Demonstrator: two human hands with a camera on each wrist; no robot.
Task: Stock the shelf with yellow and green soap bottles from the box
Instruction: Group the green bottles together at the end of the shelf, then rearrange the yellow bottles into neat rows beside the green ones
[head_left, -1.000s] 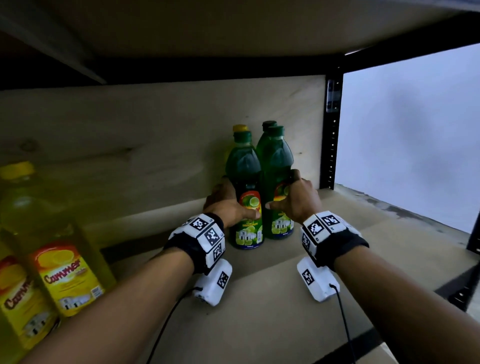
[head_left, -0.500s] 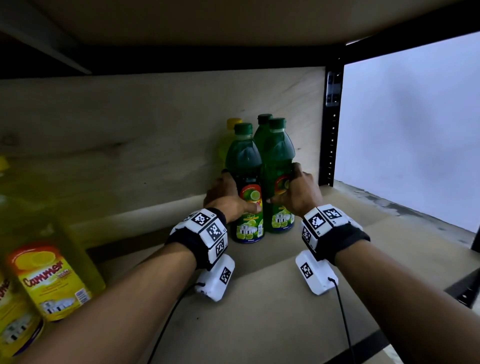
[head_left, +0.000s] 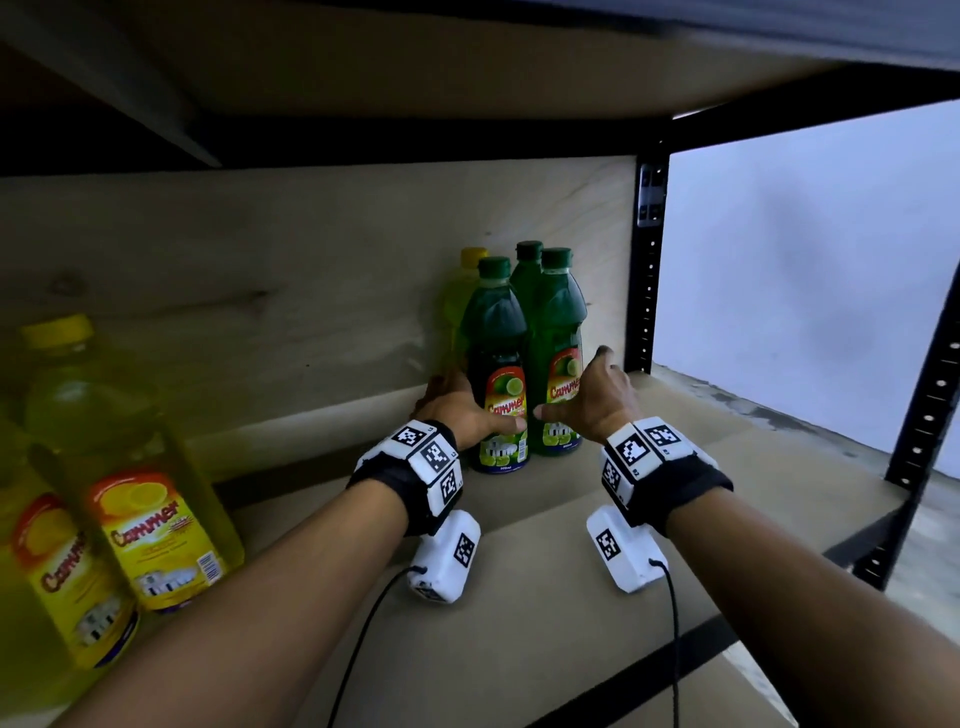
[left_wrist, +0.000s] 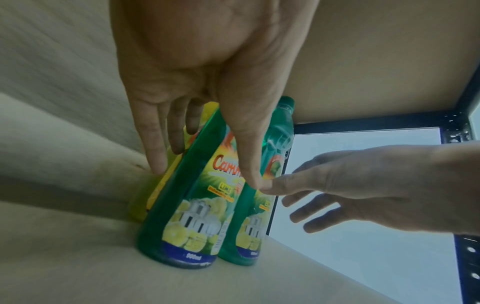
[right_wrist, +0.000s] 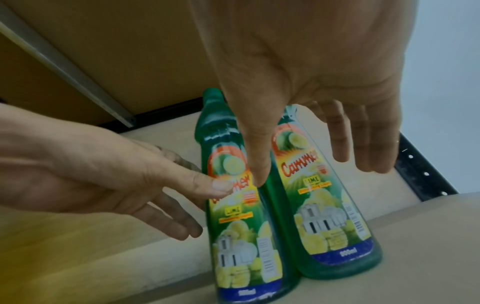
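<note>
Two green soap bottles stand side by side at the back right of the shelf (head_left: 519, 649): the left one (head_left: 498, 332) (left_wrist: 187, 205) (right_wrist: 233, 236) and the right one (head_left: 558, 322) (right_wrist: 324, 216). A third green bottle (head_left: 527, 260) and a yellow bottle (head_left: 460, 301) (left_wrist: 140, 201) stand behind them. My left hand (head_left: 462, 410) has its thumb on the left bottle's label and straight fingers along its left side. My right hand (head_left: 582, 387) hovers open, fingers spread, just in front of the right bottle and not touching it.
Two big yellow soap bottles (head_left: 150, 519) stand near the front left of the shelf. A plywood back wall (head_left: 260, 286) closes the rear. A black post (head_left: 647, 270) stands right of the green bottles, another (head_left: 924, 415) at the front right. The upper shelf hangs low overhead.
Both hands gripped the two front green bottles before. The right hand has let go and spread its fingers; the left hand's fingers have straightened. The bottles stay upright in place.
</note>
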